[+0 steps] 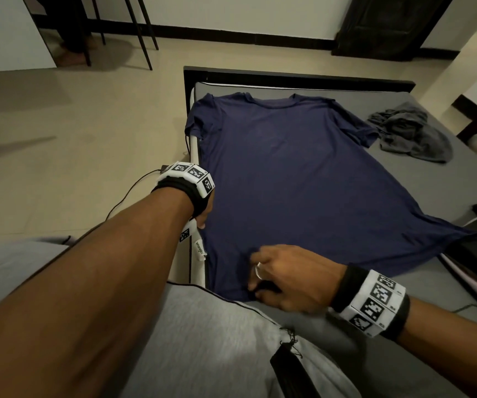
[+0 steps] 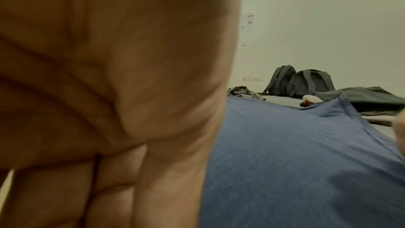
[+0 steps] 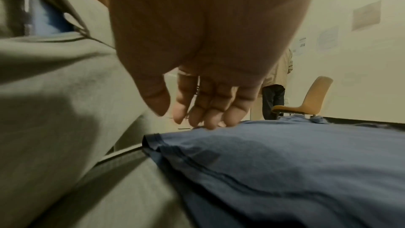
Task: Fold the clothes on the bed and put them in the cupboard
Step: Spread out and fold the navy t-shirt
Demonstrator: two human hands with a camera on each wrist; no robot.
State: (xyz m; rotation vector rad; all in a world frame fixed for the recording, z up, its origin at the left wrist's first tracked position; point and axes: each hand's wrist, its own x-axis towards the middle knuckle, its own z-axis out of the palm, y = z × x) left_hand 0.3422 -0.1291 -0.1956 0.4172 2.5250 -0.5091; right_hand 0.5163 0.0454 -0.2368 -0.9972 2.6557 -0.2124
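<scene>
A navy T-shirt (image 1: 289, 173) lies spread flat, neck away from the person, on the grey sheet of the bed (image 1: 421, 285), its soft knit smooth but for faint ripples near the hem. The left hand (image 1: 202, 209) rests at the shirt's left side edge, right at the bed's rim; its fingers are hidden behind the wrist band in the head view, and the left wrist view shows them straight, pointing down beside the cloth, holding nothing that can be seen. The right hand (image 1: 286, 278) hovers low over the near left corner of the hem, fingers loosely extended and close together, tips at or just above the fabric; a ring sits on one finger. Whether it touches cannot be told.

Beyond the right hand, well apart on the far right of the bed, lies a crumpled grey garment (image 1: 409, 133). A white tag (image 1: 200, 248) hangs at the bed's edge just below the left hand. A black cable (image 1: 128, 193) trails over the tiled floor to the left of the left hand. Two dark backpacks (image 2: 302, 82) lean against the wall past the bed. The person's grey shirt (image 1: 202, 340) hangs close under both forearms.
</scene>
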